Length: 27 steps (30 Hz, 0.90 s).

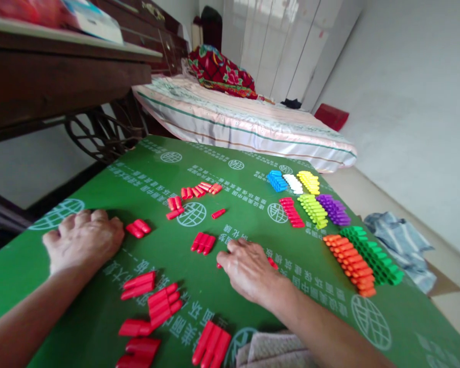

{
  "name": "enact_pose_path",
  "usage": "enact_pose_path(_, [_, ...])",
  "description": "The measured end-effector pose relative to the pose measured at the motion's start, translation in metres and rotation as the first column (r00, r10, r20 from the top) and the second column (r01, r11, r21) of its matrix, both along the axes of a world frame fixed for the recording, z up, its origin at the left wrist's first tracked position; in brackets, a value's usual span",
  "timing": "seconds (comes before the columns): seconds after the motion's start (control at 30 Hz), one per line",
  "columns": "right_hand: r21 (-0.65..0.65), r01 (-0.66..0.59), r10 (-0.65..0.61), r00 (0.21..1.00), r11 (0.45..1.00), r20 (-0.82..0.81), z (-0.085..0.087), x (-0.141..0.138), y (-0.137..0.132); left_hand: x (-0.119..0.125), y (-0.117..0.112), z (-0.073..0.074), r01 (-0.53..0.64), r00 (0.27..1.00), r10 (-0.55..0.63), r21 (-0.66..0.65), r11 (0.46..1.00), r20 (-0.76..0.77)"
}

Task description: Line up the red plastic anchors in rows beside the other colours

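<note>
Pieces (203, 243) lie on a table (245, 186), a bed (249, 122) behind, a cloth (400, 245) apparently below right.

Across the frame's centre we see a flat green desk (80, 317) printed with pale globes and lettering, plain red plastic tubes (164, 305) at lower left, orange plastic tubes (350, 263) and purple plastic tubes (332, 208) at right, and a red floral cloth bundle (224, 71) at upper centre.

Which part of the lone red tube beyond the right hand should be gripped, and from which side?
Probably the middle of the red tube, pinched across its long sides from above, by the right hand, which is nearer. The tube is slim, lies on its side on the green table and touches no other piece, so both long sides look free.
</note>
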State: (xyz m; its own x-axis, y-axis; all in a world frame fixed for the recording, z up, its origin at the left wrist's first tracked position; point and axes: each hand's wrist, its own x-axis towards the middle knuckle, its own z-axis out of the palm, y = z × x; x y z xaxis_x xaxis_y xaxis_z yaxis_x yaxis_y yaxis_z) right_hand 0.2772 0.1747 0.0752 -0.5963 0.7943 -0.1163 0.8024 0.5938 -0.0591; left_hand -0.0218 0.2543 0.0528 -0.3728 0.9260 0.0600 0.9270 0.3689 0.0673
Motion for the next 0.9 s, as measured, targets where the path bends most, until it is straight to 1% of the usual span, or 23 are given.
enact_pose_path(0.07, [-0.017, 0.048, -0.048, 0.999, 0.999, -0.014, -0.003, 0.005, 0.000, 0.001, 0.000, 0.000, -0.004, 1.000, 0.003, -0.005, 1.000, -0.006])
enact_pose_path(0.2, [-0.027, 0.074, -0.075, 0.996, 0.997, -0.047, -0.010, 0.007, -0.004, 0.003, -0.001, 0.002, -0.013, 1.000, 0.013, -0.017, 1.000, -0.011])
enact_pose_path(0.3, [-0.069, 0.111, -0.119, 0.985, 0.991, -0.123, -0.006, 0.014, -0.001, 0.003, -0.001, 0.004, -0.021, 1.000, 0.021, -0.026, 0.999, -0.013])
enact_pose_path(0.37, [-0.086, 0.210, -0.224, 0.950, 0.974, -0.215, -0.001, 0.030, 0.008, 0.004, -0.002, 0.004, -0.020, 1.000, 0.020, -0.030, 0.999, -0.015])
enact_pose_path(0.4, [-0.082, 0.290, -0.301, 0.917, 0.954, -0.262, 0.001, 0.042, 0.014, 0.004, -0.002, 0.004, -0.018, 1.000, 0.018, -0.031, 0.999, -0.015])
enact_pose_path(0.43, [-0.063, 0.388, -0.387, 0.869, 0.920, -0.309, 0.001, 0.056, 0.022, 0.004, -0.002, 0.004, -0.016, 1.000, 0.016, -0.033, 0.999, -0.016])
enact_pose_path(0.47, [-0.042, 0.492, -0.473, 0.806, 0.870, -0.355, -0.001, 0.071, 0.031, 0.004, -0.002, 0.004, -0.017, 1.000, 0.017, -0.034, 0.999, -0.016])
enact_pose_path(0.53, [0.002, 0.674, -0.610, 0.671, 0.739, -0.421, -0.008, 0.102, 0.050, 0.006, -0.002, 0.004, -0.023, 1.000, 0.023, -0.035, 0.999, -0.020])
enact_pose_path(0.6, [0.047, 0.796, -0.701, 0.558, 0.603, -0.445, -0.018, 0.128, 0.067, 0.007, -0.002, 0.004, -0.026, 0.999, 0.026, -0.033, 0.999, -0.025])
enact_pose_path(0.63, [0.059, 0.830, -0.732, 0.521, 0.555, -0.440, -0.023, 0.138, 0.073, 0.007, -0.002, 0.004, -0.026, 0.999, 0.025, -0.032, 0.999, -0.029])
enact_pose_path(0.67, [0.068, 0.852, -0.756, 0.495, 0.519, -0.427, -0.027, 0.146, 0.078, 0.007, -0.002, 0.004, -0.025, 0.999, 0.024, -0.033, 0.999, -0.031])
enact_pose_path(0.73, [0.079, 0.872, -0.789, 0.472, 0.483, -0.393, -0.032, 0.155, 0.086, 0.006, -0.003, 0.004, -0.024, 0.999, 0.023, -0.036, 0.999, -0.033])
enact_pose_path(0.9, [0.103, 0.877, -0.817, 0.475, 0.469, -0.328, -0.032, 0.156, 0.094, 0.003, -0.002, 0.002, -0.026, 0.999, 0.024, -0.042, 0.999, -0.041])
